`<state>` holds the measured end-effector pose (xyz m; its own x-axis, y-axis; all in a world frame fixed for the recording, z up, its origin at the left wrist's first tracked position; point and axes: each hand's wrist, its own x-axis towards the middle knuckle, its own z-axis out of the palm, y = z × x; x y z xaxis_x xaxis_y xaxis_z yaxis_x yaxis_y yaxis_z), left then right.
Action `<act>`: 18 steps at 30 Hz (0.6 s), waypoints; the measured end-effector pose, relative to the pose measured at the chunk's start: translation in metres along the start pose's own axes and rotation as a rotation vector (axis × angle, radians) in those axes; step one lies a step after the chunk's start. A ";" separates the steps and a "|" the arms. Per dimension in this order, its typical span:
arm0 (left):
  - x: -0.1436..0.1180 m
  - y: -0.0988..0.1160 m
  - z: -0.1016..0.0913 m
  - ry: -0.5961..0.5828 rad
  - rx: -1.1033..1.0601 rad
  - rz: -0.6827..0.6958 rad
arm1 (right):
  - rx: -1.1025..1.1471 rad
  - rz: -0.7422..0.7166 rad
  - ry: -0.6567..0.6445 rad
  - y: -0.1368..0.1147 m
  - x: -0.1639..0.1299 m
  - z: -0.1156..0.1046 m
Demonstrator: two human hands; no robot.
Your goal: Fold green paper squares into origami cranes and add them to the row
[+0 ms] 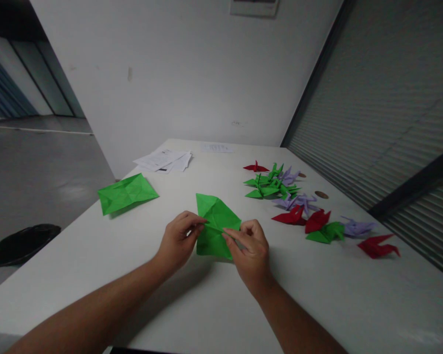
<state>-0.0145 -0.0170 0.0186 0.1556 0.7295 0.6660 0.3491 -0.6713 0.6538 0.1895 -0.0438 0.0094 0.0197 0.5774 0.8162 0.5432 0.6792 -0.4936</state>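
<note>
A partly folded green paper (pixel 214 216) lies on the white table (pixel 317 285) in front of me. My left hand (pixel 179 241) pinches its left edge between thumb and fingers. My right hand (pixel 251 250) grips its right edge, the index finger pressing along a fold. The paper's upper point stands out beyond both hands, and its lower part rests on the table between them.
Another creased green sheet (pixel 127 193) lies at the left. Several finished paper cranes in green (pixel 269 186), purple (pixel 299 200) and red (pixel 377 246) are spread at the right. White papers (pixel 164 160) lie at the far end. A black round object (pixel 22 242) sits on the floor, left.
</note>
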 end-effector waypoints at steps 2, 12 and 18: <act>0.001 0.001 0.000 0.006 -0.008 0.002 | -0.017 -0.016 0.001 0.000 0.000 0.000; 0.000 -0.006 -0.001 0.006 0.017 0.061 | -0.005 -0.124 -0.042 0.003 0.003 -0.004; 0.001 -0.007 -0.004 -0.013 0.062 0.044 | 0.009 -0.138 -0.059 0.003 0.006 -0.007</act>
<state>-0.0209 -0.0120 0.0157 0.1835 0.7014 0.6888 0.3986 -0.6936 0.6000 0.1972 -0.0414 0.0149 -0.1042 0.5035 0.8577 0.5301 0.7578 -0.3804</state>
